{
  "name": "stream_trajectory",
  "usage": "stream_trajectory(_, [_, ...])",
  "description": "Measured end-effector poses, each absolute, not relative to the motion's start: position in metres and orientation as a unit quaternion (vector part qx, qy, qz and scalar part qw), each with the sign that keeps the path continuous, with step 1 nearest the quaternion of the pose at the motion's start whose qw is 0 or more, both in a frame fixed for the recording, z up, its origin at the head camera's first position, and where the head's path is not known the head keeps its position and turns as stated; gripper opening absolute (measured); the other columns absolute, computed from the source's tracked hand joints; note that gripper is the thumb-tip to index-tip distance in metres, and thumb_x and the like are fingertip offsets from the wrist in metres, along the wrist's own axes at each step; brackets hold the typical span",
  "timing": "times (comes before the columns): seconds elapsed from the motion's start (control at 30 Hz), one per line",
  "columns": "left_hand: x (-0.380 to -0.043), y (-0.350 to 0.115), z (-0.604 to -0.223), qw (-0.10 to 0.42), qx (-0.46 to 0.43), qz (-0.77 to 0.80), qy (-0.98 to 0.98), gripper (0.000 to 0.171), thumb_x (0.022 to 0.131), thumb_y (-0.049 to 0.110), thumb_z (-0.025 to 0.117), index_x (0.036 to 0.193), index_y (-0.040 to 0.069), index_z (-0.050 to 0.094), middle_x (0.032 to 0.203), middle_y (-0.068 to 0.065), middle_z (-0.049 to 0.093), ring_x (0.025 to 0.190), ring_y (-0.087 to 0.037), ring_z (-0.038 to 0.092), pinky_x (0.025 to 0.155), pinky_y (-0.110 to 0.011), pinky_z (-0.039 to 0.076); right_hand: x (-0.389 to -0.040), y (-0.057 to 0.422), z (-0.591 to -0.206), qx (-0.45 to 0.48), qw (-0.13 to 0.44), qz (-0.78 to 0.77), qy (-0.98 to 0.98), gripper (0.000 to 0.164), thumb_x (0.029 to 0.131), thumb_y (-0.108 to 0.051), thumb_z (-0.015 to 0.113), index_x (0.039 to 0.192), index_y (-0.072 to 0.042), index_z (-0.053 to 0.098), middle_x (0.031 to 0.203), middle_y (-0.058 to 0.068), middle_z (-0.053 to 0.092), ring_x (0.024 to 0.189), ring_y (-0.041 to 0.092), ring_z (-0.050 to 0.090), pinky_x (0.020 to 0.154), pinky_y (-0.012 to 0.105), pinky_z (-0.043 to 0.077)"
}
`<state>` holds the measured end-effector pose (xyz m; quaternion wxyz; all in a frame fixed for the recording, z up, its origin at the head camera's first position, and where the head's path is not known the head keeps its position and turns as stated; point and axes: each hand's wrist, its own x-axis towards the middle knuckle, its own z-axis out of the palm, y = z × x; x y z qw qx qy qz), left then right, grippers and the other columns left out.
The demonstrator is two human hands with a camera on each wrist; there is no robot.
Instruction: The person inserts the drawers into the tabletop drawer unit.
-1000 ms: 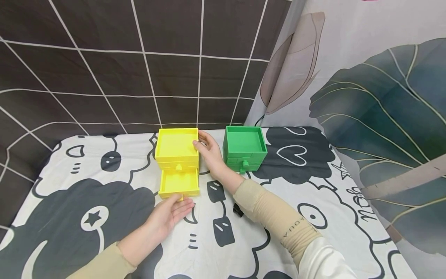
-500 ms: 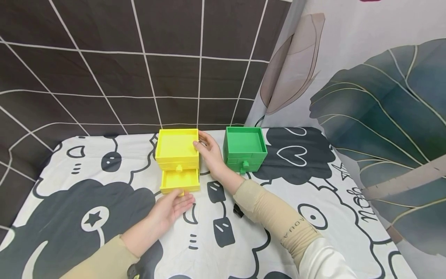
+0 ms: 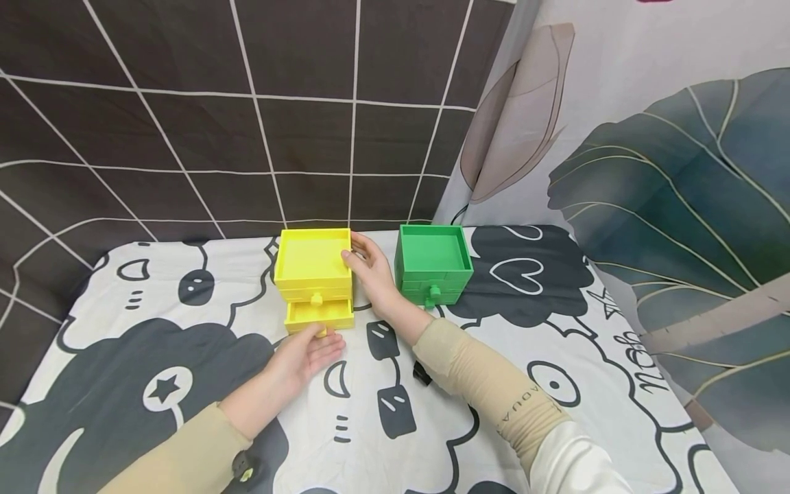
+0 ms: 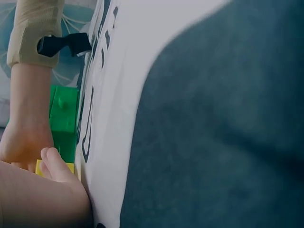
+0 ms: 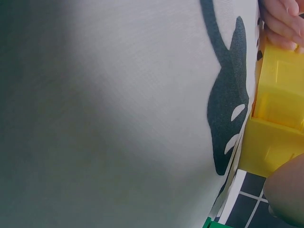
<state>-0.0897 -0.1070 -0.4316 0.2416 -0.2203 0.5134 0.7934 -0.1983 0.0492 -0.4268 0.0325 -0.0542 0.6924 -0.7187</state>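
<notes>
A small yellow drawer cabinet (image 3: 313, 254) with a tray-like top stands on the patterned cloth. Its lower drawer (image 3: 317, 318) sticks partway out, while the upper one sits flush. At the drawer's front is my left hand (image 3: 302, 357), palm up with fingers extended. Its thumb lies against the front by the small knob (image 3: 322, 332). My right hand (image 3: 374, 274) grips the cabinet's right side, thumb over the top rim. The right wrist view shows the yellow side wall (image 5: 270, 147) and the left fingers (image 5: 285, 28) beyond the drawer.
A matching green drawer cabinet (image 3: 434, 264) stands just right of my right hand. Dark gridded fabric (image 3: 308, 137) hangs behind the cloth-covered surface (image 3: 352, 453). A leaf-printed curtain (image 3: 666, 206) is at the right.
The lower yellow drawer has slid inward, toward the cabinet, with my left hand moving along with it. My right hand and the green cabinet have stayed put.
</notes>
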Motion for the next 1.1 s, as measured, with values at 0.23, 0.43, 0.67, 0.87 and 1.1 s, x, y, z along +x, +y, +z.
stream_trajectory(0.23, [-0.096, -0.110, -0.433, 0.254, -0.209, 0.794, 0.511, 0.035, 0.111, 0.015, 0.044, 0.135, -0.010, 0.051, 0.096, -0.005, 0.076, 0.091, -0.011, 0.077, 0.092, -0.026, 0.067, -0.198, 0.050, -0.427, -0.052, 0.036, -0.714, 0.697, 0.056, 0.105, -0.016, 0.060, 0.157, -0.003, 0.045, 0.162, 0.015, 0.050, 0.152, 0.031, 0.045, 0.131, 0.045, 0.039])
stream_trajectory(0.43, [-0.102, -0.113, -0.433, 0.262, -0.206, 0.794, 0.508, 0.032, 0.111, 0.015, 0.043, 0.130, -0.009, 0.052, 0.095, -0.005, 0.075, 0.088, -0.011, 0.076, 0.092, -0.027, 0.067, -0.198, 0.049, -0.428, -0.052, 0.036, -0.717, 0.694, 0.057, 0.104, -0.015, 0.061, 0.157, -0.003, 0.045, 0.162, 0.015, 0.050, 0.153, 0.031, 0.045, 0.131, 0.044, 0.038])
stream_trajectory(0.67, [-0.109, -0.120, -0.431, 0.277, -0.201, 0.804, 0.486, 0.022, 0.112, 0.014, 0.042, 0.122, -0.002, 0.053, 0.094, -0.004, 0.075, 0.088, -0.011, 0.076, 0.092, -0.026, 0.067, -0.198, 0.048, -0.427, -0.060, 0.036, -0.719, 0.691, 0.057, 0.105, -0.015, 0.060, 0.158, -0.002, 0.044, 0.163, 0.017, 0.049, 0.153, 0.032, 0.045, 0.131, 0.045, 0.038])
stream_trajectory(0.87, [-0.114, -0.122, -0.429, 0.289, -0.197, 0.809, 0.472, 0.019, 0.113, 0.016, 0.043, 0.125, 0.003, 0.050, 0.096, -0.003, 0.075, 0.090, -0.011, 0.077, 0.095, -0.025, 0.066, -0.198, 0.049, -0.427, -0.057, 0.034, -0.718, 0.693, 0.056, 0.105, -0.016, 0.060, 0.158, -0.003, 0.044, 0.163, 0.016, 0.048, 0.153, 0.032, 0.044, 0.132, 0.045, 0.038])
stream_trajectory(1.1, [-0.117, -0.123, -0.426, 0.296, -0.209, 0.814, 0.454, 0.017, 0.113, 0.014, 0.044, 0.124, 0.003, 0.050, 0.095, -0.003, 0.075, 0.090, -0.011, 0.077, 0.095, -0.024, 0.065, -0.201, 0.049, -0.429, -0.066, 0.028, -0.726, 0.684, 0.056, 0.105, -0.012, 0.059, 0.157, 0.001, 0.043, 0.162, 0.020, 0.048, 0.153, 0.034, 0.044, 0.131, 0.044, 0.038])
